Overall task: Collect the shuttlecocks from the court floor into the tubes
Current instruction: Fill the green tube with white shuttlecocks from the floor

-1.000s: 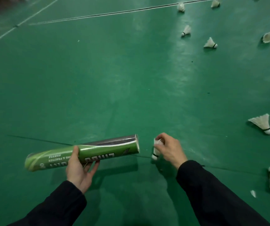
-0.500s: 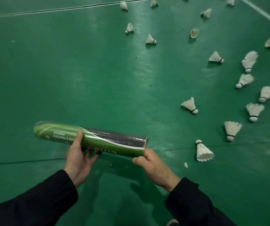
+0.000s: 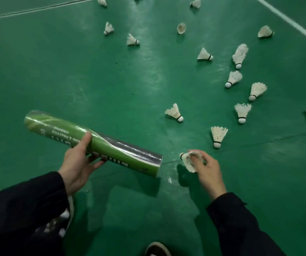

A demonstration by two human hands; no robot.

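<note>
1. Head view: the left hand (image 3: 78, 163) grips a green and silver tube (image 3: 93, 143) from below, thumb over the top, fingers curled under it. The tube is held off the green court floor (image 3: 74, 71), tilted, with its end nearer the right hand pointing down towards that hand.
2. The right hand (image 3: 206, 168) pinches a white shuttlecock (image 3: 189, 161) by its feathers, its cork tip pointing towards the tube's mouth; the shuttlecock sits just beside that mouth, not inside it.
3. Just beyond the right hand lies a second shuttlecock (image 3: 218, 135), cork towards the hand. A third one (image 3: 174, 113) lies a little further off, ahead of the gap between the two hands.
4. Many more shuttlecocks are scattered well beyond the right hand, out towards a white line (image 3: 287, 21) on the floor.
5. A dark shoe (image 3: 157, 249) shows at the bottom edge, below and between the hands.
</note>
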